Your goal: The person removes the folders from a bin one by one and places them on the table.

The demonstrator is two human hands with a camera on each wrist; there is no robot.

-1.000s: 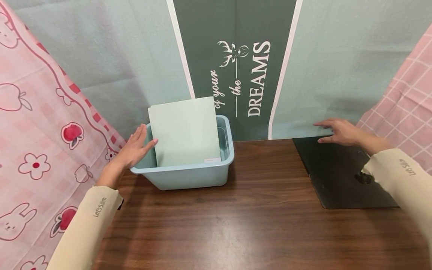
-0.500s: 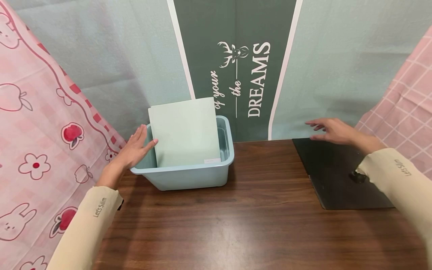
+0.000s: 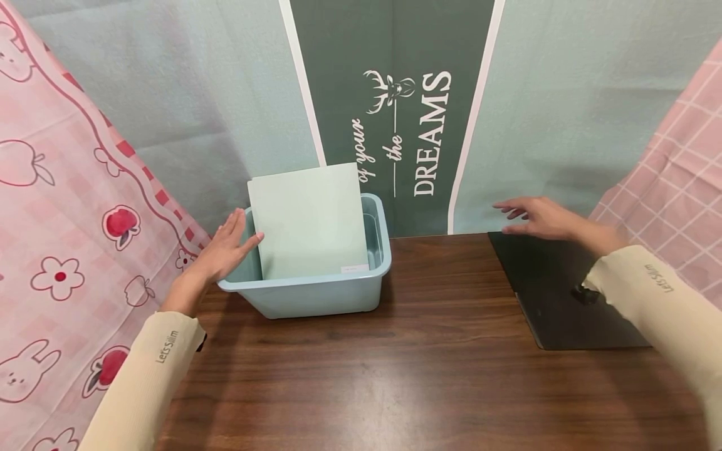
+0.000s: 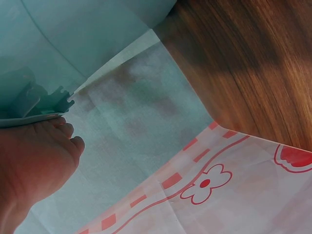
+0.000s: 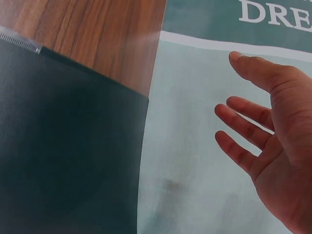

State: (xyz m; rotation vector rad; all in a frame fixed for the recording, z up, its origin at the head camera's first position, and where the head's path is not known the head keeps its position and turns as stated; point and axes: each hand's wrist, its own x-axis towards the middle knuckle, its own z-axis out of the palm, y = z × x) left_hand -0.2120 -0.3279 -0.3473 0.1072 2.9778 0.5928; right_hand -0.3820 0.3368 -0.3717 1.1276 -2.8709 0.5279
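A light blue plastic basin [image 3: 316, 297] stands on the table at centre-left. Inside it a pale green folder [image 3: 310, 219] with a small white label leans upright, and another edge shows just behind it. My left hand [image 3: 222, 250] rests at the basin's left rim, fingers extended, thumb toward the folder. In the left wrist view the fingers of this hand [image 4: 44, 156] lie right against the rim. At the right, my right hand [image 3: 538, 217] hovers over the far edge of a flat black folder [image 3: 541, 291]. The right wrist view shows that hand [image 5: 287, 136] with fingers spread and nothing held.
The brown wooden table [image 3: 395, 376] ends at a grey-green cloth [image 3: 519, 125] with printed lettering at the back. Pink patterned cloth [image 3: 62, 207] hangs at the left, and pink checked cloth [image 3: 682, 194] at the right. The right forearm covers part of the black folder.
My right hand has moved left along the far edge of the black folder, with its forearm following. The left hand, basin and folders stay where they were.
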